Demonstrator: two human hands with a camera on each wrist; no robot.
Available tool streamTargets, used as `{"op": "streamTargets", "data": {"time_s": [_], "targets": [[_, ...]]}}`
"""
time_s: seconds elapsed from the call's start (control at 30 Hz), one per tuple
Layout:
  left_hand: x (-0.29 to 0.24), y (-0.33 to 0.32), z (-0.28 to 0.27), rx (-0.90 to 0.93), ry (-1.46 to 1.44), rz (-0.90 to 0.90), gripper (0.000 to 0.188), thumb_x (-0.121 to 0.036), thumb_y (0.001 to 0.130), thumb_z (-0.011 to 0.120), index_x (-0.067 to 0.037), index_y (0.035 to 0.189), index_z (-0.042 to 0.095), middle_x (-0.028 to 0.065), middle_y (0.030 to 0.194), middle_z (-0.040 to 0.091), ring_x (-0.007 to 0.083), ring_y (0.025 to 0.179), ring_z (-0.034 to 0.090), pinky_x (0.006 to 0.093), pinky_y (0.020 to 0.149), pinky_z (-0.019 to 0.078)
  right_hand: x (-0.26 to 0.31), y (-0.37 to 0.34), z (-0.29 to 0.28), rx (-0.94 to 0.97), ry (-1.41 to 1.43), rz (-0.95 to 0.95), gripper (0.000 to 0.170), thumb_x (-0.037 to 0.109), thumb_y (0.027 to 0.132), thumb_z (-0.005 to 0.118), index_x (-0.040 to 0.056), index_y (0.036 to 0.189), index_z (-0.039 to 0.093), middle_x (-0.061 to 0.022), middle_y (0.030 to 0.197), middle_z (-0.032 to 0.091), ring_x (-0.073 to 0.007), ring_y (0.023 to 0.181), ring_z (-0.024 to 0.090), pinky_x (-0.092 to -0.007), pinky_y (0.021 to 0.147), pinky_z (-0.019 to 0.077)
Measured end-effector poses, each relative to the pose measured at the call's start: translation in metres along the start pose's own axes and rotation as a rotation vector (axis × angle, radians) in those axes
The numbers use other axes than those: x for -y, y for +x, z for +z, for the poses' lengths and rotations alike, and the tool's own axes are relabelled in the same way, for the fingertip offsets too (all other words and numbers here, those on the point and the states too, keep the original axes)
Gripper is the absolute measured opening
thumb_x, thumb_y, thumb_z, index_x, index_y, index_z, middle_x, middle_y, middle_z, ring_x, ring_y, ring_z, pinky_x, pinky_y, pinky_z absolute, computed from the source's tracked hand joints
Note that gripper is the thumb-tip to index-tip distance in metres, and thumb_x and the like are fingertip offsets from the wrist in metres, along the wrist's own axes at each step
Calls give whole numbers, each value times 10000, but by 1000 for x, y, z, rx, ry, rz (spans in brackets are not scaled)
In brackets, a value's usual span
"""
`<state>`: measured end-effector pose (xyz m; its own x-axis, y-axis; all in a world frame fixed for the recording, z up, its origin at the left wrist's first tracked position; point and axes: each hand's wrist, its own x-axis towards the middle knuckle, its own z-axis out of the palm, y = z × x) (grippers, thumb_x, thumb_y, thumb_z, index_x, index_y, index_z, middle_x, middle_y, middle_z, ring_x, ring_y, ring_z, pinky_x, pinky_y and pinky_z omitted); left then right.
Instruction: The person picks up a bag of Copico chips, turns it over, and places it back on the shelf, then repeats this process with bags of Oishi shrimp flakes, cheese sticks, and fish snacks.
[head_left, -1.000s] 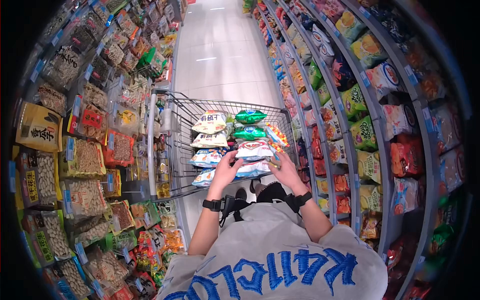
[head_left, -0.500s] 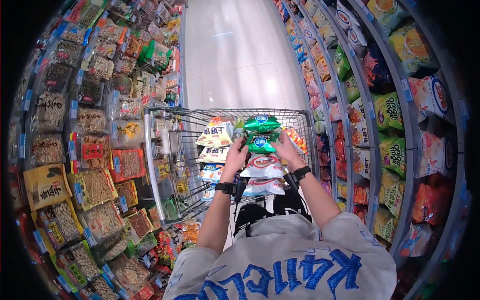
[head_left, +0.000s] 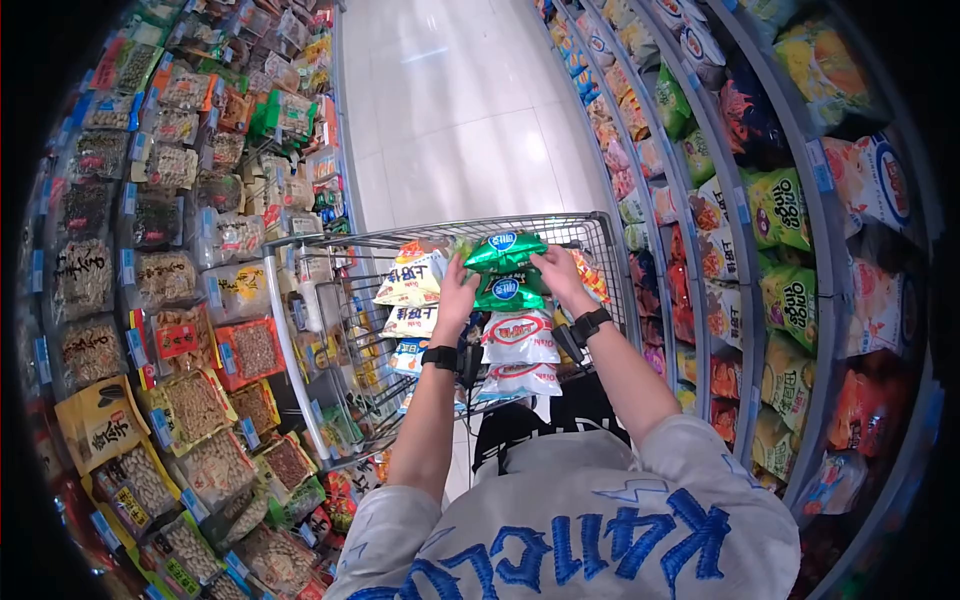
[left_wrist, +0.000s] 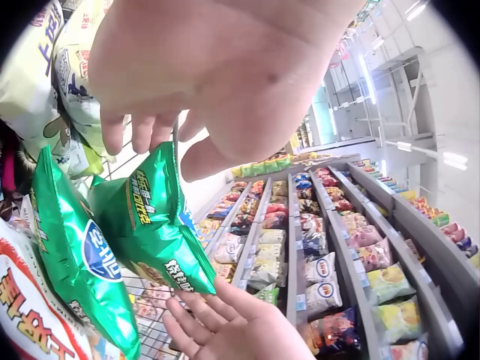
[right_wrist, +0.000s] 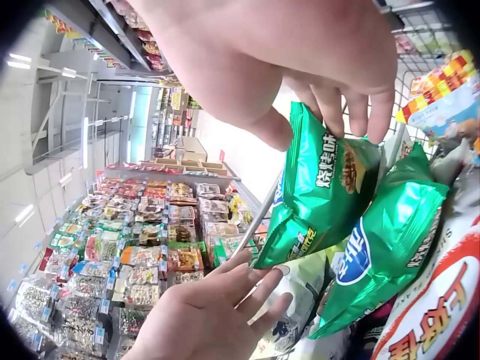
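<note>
Two shiny green snack bags stand one behind the other in a shopping cart (head_left: pixel 330 236). My left hand (head_left: pixel 457 287) is at the left end of the far green bag (head_left: pixel 505 252), and my right hand (head_left: pixel 563 277) is at its right end. In the left wrist view, the fingers of my right hand (left_wrist: pixel 232 322) extend loosely along that bag's lower corner. The right wrist view shows my left hand (right_wrist: pixel 214 311) with spread fingers at the opposite end. The nearer green bag (head_left: pixel 508 291) leans close behind it.
White snack bags (head_left: pixel 520 338) with red ovals sit nearer me in the cart, cream bags (head_left: pixel 411 280) to their left. An orange-checked bag (head_left: pixel 592 275) is at the right. Shelves of packaged goods (head_left: pixel 165 275) and chips (head_left: pixel 780 210) line both sides of the aisle floor (head_left: pixel 440 130).
Both hands have moved forward from above the near white bags, past the nearer green bag, to the two ends of the far green bag. The cart's place in view has shifted slightly.
</note>
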<state>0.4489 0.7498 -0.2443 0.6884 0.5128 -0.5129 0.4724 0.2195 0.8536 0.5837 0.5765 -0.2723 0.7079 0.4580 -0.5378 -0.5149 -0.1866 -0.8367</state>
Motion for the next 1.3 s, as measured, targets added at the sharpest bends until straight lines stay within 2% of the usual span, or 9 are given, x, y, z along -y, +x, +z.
{"op": "streamTargets", "data": {"time_s": [0.17, 0.37, 0.53, 0.63, 0.7, 0.77, 0.9, 1.23, 1.3], "targets": [[-47, -57, -12, -11, -129, 136, 651, -35, 951, 565, -29, 1534, 277, 224, 1516, 385, 309, 1367, 437, 369, 1114, 378, 28, -51, -4, -94, -141, -174, 311, 255, 918, 708, -34, 993, 621, -81, 910, 676, -152, 836, 611, -302, 755, 491], [-91, -142, -24, 72, -140, 321, 721, -41, 901, 659, -63, 1528, 305, 205, 1478, 437, 290, 1350, 461, 383, 1096, 400, 62, -145, -8, -58, 108, -268, 233, 235, 973, 647, 61, 845, 563, 61, 709, 501, -34, 645, 444, -234, 577, 359], [-107, -205, -25, 224, 169, 596, 975, -148, 726, 875, -34, 1516, 314, 170, 1456, 476, 265, 1327, 476, 421, 1108, 379, 86, -238, -20, -68, 352, -295, 178, 238, 986, 615, 61, 1004, 621, 6, 862, 625, -66, 797, 583, -233, 732, 458], [-107, -235, -21, 361, 276, 639, 952, -151, 730, 875, 11, 1491, 327, 179, 1424, 501, 261, 1321, 478, 401, 1102, 381, 101, -300, -30, -67, 456, -270, 209, 247, 995, 596, 46, 1052, 615, -40, 980, 669, -119, 889, 648, -272, 810, 505], [-103, -249, -8, 406, 187, 646, 873, -132, 760, 853, 43, 1456, 356, 178, 1379, 530, 248, 1275, 513, 365, 1067, 416, 97, -333, -37, -43, 468, -361, 236, 254, 1002, 586, 34, 1082, 606, -58, 1039, 671, -135, 911, 653, -291, 854, 506], [-96, -261, 5, 435, -15, 465, 856, -201, 767, 855, 33, 1448, 393, 161, 1294, 588, 234, 1159, 598, 361, 1000, 472, 96, -366, -39, -67, 416, -422, 309, 235, 996, 598, 2, 1195, 563, -91, 1145, 647, -175, 1030, 643, -316, 944, 488], [-109, -302, 35, 571, -130, 407, 740, -166, 824, 814, 41, 1412, 415, 139, 1256, 601, 190, 1111, 615, 326, 926, 509, 85, -420, -46, -95, 173, -536, 642, 186, 914, 714, -14, 1428, 384, -141, 1397, 498, -215, 1308, 475, -365, 1090, 391], [-107, -382, 121, 831, -52, 450, 708, -229, 896, 747, 61, 1430, 382, 143, 1311, 566, 192, 1135, 583, 310, 960, 478, 63, -534, -91, -237, 49, -622, 786, 198, 860, 777, 4, 1485, 340, -96, 1426, 484, -180, 1300, 470, -351, 1095, 388], [-103, -402, 139, 912, -87, 348, 692, -236, 907, 734, 52, 1432, 387, 138, 1295, 578, 193, 1142, 578, 313, 975, 465, 58, -560, -104, -313, 19, -564, 806, 246, 844, 788, -6, 1477, 357, -98, 1424, 492, -186, 1302, 468, -357, 1104, 367]]}}
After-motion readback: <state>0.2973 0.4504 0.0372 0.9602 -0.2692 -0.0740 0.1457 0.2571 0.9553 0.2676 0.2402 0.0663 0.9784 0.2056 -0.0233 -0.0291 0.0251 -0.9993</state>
